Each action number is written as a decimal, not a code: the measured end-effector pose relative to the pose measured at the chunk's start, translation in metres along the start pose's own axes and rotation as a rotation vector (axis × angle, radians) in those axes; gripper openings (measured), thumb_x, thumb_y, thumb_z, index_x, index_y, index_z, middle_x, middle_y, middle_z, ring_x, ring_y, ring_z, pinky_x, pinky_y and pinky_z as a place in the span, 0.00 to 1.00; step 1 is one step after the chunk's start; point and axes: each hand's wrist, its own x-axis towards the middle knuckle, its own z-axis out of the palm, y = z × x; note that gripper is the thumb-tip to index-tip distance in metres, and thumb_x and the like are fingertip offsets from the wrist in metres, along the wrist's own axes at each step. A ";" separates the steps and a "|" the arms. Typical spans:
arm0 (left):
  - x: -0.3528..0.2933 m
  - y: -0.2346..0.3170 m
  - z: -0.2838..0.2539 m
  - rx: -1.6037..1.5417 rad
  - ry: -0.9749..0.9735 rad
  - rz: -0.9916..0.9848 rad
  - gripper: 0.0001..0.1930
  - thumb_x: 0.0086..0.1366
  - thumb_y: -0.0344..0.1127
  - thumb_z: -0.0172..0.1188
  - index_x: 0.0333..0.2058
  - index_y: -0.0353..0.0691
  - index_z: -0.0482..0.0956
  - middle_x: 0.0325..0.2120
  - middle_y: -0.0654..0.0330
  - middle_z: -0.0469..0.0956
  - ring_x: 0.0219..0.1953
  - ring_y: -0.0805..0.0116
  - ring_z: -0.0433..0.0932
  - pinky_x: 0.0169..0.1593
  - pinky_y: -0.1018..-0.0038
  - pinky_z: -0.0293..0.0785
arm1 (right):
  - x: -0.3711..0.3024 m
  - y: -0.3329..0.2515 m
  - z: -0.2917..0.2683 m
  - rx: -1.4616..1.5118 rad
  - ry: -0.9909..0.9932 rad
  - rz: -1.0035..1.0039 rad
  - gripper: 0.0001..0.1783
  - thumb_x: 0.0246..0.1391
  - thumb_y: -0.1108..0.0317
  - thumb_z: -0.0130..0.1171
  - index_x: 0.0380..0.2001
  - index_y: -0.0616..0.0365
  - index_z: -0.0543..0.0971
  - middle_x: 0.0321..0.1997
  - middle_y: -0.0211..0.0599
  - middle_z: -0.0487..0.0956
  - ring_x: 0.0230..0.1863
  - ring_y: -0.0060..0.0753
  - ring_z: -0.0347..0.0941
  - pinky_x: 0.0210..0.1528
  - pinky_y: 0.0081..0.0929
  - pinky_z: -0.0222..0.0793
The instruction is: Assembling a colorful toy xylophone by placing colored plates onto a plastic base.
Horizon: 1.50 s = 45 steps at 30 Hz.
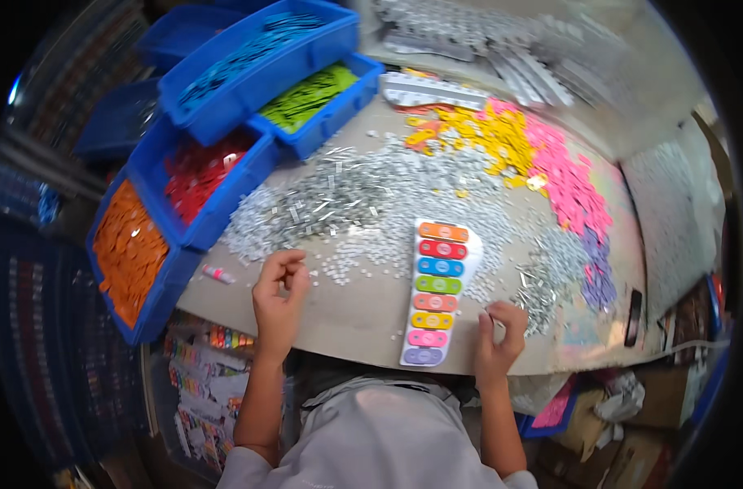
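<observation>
A toy xylophone lies on the table in front of me, a white tapered base with a row of bars in orange, red, blue, green, coral, yellow, pink and purple. To its left, my left hand is raised over the table with curled fingers, thumb close to the index finger. My right hand is just right of the xylophone's lower end, its thumb and index finger drawn together. Whatever either hand may hold is too small to make out. Small white round pieces and shiny metal strips are heaped beyond the hands.
Blue bins at the left hold orange, red, green and blue bars. Loose yellow bars, pink bars and purple bars lie along the far right. White bases are stacked at the back. A small pink-and-white tube lies near the left edge.
</observation>
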 end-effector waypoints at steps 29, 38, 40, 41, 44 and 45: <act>0.093 -0.013 0.145 0.055 -0.674 -0.249 0.21 0.65 0.48 0.72 0.43 0.35 0.80 0.25 0.63 0.80 0.25 0.77 0.75 0.28 0.79 0.68 | 0.127 0.027 0.054 -0.044 -0.170 -0.108 0.11 0.57 0.65 0.69 0.32 0.61 0.77 0.29 0.39 0.79 0.36 0.42 0.75 0.40 0.36 0.70; 0.103 -0.028 0.162 -0.088 -0.885 -0.460 0.17 0.66 0.47 0.68 0.32 0.39 0.75 0.20 0.67 0.73 0.18 0.80 0.66 0.19 0.78 0.56 | 0.178 0.062 0.048 -0.034 -0.998 0.413 0.21 0.62 0.51 0.66 0.33 0.62 0.85 0.23 0.29 0.79 0.25 0.19 0.71 0.28 0.27 0.65; 0.099 -0.032 0.165 -0.098 -0.829 -0.460 0.16 0.66 0.45 0.68 0.32 0.40 0.75 0.20 0.67 0.73 0.18 0.80 0.66 0.19 0.78 0.56 | 0.181 0.066 0.050 -0.058 -1.056 0.369 0.28 0.59 0.44 0.67 0.31 0.66 0.85 0.24 0.39 0.81 0.26 0.30 0.75 0.30 0.34 0.69; 0.098 -0.034 0.165 -0.080 -0.797 -0.414 0.16 0.65 0.44 0.68 0.30 0.39 0.75 0.20 0.65 0.74 0.20 0.77 0.68 0.21 0.75 0.60 | 0.182 0.067 0.051 -0.048 -1.067 0.371 0.29 0.59 0.45 0.66 0.29 0.66 0.85 0.23 0.38 0.81 0.26 0.29 0.73 0.29 0.34 0.67; 0.093 -0.039 0.169 -0.089 -0.733 -0.352 0.16 0.62 0.43 0.69 0.28 0.38 0.74 0.21 0.64 0.74 0.23 0.74 0.70 0.25 0.71 0.65 | 0.179 0.065 0.050 -0.076 -1.023 0.327 0.28 0.59 0.45 0.67 0.27 0.65 0.84 0.23 0.37 0.80 0.25 0.27 0.73 0.28 0.32 0.66; 0.093 -0.041 0.170 -0.074 -0.726 -0.329 0.16 0.63 0.43 0.69 0.27 0.39 0.74 0.21 0.64 0.73 0.23 0.74 0.70 0.25 0.71 0.65 | 0.178 0.061 0.049 -0.076 -1.029 0.318 0.28 0.59 0.45 0.67 0.27 0.65 0.84 0.23 0.37 0.80 0.25 0.27 0.73 0.28 0.32 0.66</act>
